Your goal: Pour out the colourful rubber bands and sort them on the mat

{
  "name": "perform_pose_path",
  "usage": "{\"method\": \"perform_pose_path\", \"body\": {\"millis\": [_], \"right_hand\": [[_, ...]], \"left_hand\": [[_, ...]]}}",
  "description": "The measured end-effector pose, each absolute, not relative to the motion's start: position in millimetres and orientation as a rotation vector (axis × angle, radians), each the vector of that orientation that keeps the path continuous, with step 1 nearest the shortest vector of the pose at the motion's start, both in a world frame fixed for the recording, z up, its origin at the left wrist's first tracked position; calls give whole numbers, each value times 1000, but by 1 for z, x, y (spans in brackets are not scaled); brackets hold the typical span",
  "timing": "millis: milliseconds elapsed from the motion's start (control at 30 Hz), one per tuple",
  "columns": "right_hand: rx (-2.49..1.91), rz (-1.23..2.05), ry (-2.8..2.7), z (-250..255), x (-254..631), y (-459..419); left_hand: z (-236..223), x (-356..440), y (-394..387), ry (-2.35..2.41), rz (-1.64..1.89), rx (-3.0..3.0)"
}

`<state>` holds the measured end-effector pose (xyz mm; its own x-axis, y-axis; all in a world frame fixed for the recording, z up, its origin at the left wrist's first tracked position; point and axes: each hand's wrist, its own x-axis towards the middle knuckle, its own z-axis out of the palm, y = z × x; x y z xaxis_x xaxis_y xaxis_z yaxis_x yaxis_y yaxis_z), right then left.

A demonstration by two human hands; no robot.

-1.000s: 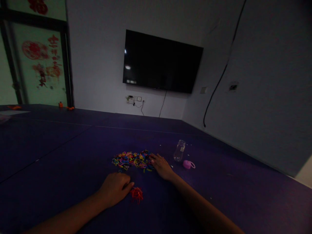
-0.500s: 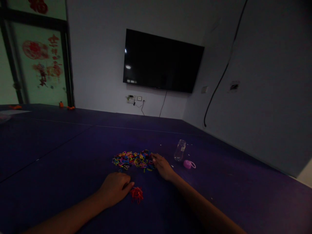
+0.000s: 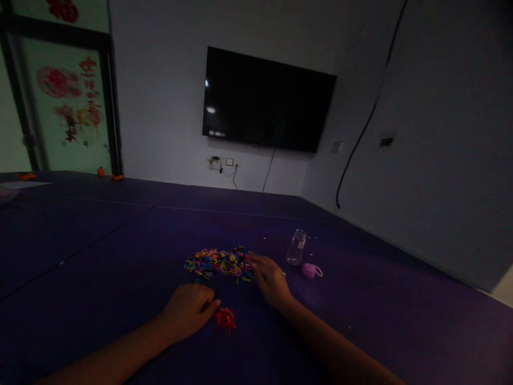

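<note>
A pile of small multicoloured loops (image 3: 218, 262), too small to tell if they are clips or bands, lies spread on the dark purple surface. My right hand (image 3: 269, 278) is at its right edge, thumb and forefinger drawn together among the loops; what they pinch is too small to make out. Nearer to me, my left hand (image 3: 188, 310) rests on the surface with its fingers curled, and their inner side is hidden. Its thumb tip lies by a small heap of red loops (image 3: 225, 319).
A clear bottle (image 3: 296, 248) without a cap stands right of the pile, beside a pink cap with a ring (image 3: 309, 270). White specks lie around them. Orange objects (image 3: 116, 177) sit at the far left edge. A television (image 3: 268, 101) hangs on the wall.
My right hand has shifted slightly and tilted, its fingers drawing closer together at the pile's edge. My left hand and the red heap have stayed in place.
</note>
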<state>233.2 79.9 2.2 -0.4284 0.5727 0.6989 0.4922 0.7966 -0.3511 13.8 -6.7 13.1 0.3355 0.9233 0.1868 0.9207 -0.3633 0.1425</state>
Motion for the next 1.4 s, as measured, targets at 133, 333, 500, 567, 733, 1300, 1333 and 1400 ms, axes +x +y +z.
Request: {"method": "perform_pose_path", "body": {"millis": [133,333,500,567,733,1300,1333,1400], "right_hand": [[-549,-9,-2244,3,219,54],[-227,-116,-2538,3,205,29],[-279,-131,-2576,5,205,28],[-410,-96,-2537,5,206,32],[-845,51,-2335,4,209,46],[-1200,70,-2477,-6,230,95],[-1200,71,-2489,-6,230,95],[-1203,74,-2504,-6,231,94]], "left_hand": [[11,13,-6,1806,352,2553],[12,10,-6,1754,357,2575],[11,10,-6,1760,360,2586],[11,11,-6,1782,353,2587],[13,13,-7,1819,336,2573],[15,16,-9,1774,384,2579],[15,16,-9,1774,382,2572],[16,16,-9,1779,380,2555]]}}
